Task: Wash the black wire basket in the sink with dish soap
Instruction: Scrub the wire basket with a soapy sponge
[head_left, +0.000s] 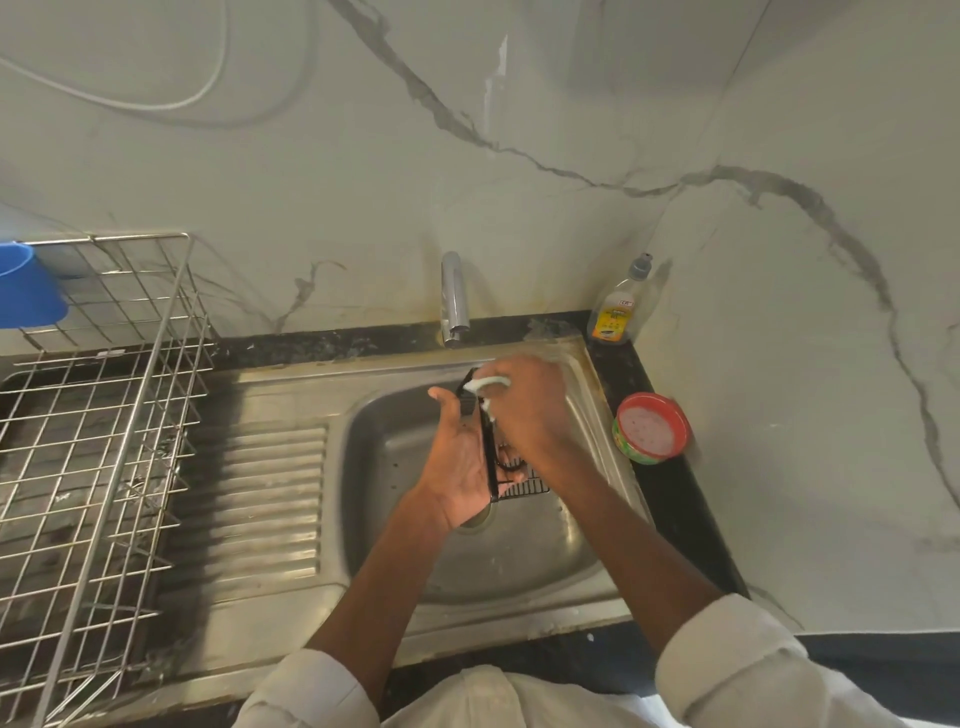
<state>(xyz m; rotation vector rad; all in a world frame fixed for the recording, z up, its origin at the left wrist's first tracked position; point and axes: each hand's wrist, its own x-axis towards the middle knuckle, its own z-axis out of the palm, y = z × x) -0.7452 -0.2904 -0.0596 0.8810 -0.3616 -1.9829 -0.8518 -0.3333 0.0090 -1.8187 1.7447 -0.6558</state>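
Sink (519, 561), centre of frame: steel bowl with a ribbed drainer to its left, set in a dark desk (670, 509). Rack (104, 441), left of frame, stands on the drainer side. Basket (491, 457), mid-frame over the bowl, is held on edge. My left hand (460, 467) cradles it from the left, fingers loosely curled round its frame. My right hand (530, 410) grips a white sudsy scrubber (488, 384) against the basket's top end. Soap tub (652, 427), right of the sink; bottle (615, 312), upper right by the wall; tap (454, 296) above the bowl. To scrub well, I should probably brace the frame firmly, work suds along each wire, and turn the basket to reach the mesh.
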